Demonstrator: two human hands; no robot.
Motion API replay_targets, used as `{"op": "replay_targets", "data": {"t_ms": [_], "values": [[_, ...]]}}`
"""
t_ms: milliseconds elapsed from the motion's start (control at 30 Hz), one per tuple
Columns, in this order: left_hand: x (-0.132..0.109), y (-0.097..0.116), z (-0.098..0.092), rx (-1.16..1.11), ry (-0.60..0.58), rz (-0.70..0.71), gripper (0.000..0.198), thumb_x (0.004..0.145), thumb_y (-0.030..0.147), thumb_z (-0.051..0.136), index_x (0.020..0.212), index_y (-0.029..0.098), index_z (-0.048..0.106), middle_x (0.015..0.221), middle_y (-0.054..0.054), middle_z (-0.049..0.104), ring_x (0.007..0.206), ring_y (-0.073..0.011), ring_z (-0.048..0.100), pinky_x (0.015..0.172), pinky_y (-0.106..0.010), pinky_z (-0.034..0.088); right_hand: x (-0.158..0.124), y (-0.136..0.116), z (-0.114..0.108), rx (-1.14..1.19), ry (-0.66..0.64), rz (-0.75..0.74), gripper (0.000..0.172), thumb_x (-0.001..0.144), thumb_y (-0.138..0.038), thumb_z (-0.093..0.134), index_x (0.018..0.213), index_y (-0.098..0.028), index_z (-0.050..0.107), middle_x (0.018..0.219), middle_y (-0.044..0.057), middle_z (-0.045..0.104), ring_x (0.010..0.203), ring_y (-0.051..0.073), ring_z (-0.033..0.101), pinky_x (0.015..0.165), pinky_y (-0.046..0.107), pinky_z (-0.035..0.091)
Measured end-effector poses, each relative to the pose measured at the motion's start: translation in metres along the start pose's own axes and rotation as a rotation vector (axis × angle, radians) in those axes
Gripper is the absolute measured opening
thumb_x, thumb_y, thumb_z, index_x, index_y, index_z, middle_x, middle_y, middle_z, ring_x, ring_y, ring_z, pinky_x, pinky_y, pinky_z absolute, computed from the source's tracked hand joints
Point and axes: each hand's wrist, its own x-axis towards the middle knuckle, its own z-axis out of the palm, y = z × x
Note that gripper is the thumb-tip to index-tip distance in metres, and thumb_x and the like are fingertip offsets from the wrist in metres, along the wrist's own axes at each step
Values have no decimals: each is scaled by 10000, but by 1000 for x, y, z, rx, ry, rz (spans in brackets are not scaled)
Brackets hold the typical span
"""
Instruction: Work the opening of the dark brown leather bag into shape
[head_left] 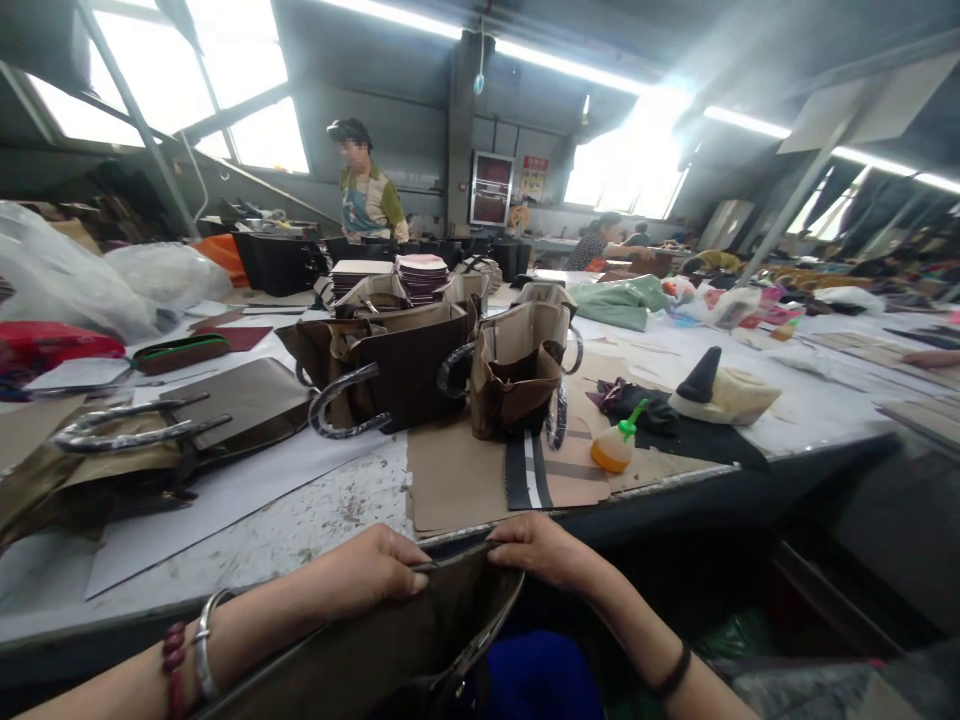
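Both my hands pinch the top rim of a brown leather bag [390, 650] held at the table's near edge, below the tabletop. My left hand [371, 568], with bracelets on its wrist, grips the rim on the left. My right hand [536, 545], with a dark band on its wrist, grips the same rim on the right. The bag's mouth hangs open between them. Just beyond my hands lie a brown cardboard sheet [457, 475] and a striped strap piece [529, 470].
Several unfinished brown bags [409, 360] with looped handles stand on the white worktable [300, 530]. An orange glue bottle with green tip [616, 443] lies right of them. Plastic sacks [67, 280] pile at left. A person [365, 195] stands behind; others sit farther back.
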Motion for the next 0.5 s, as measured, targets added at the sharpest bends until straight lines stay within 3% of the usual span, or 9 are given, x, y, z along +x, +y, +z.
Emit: {"op": "replay_targets", "data": {"t_ms": [133,333,500], "values": [[8,-2,2,-98,-50,-20,212,539,343,581,632,169,658,521,27,560,496,-135,463,536,-235,351,-2,-3,-5,-142,50,-52,134,725,-198,515,709,-141,635,616,-23,520,626,113,468,557,181,341],[14,-4,-4,-171,-78,-52,193,544,336,603,617,165,654,529,26,574,459,-107,428,498,-217,322,0,0,-2,-106,52,-61,214,729,-172,502,890,-170,643,787,-4,610,755,140,537,678,195,381],[18,-4,-10,-178,-80,-64,205,547,342,606,621,157,655,523,24,568,470,-108,431,508,-217,327,-1,3,-5,-34,-8,4,169,727,-205,519,806,-141,654,691,-3,581,668,126,513,592,184,376]]}}
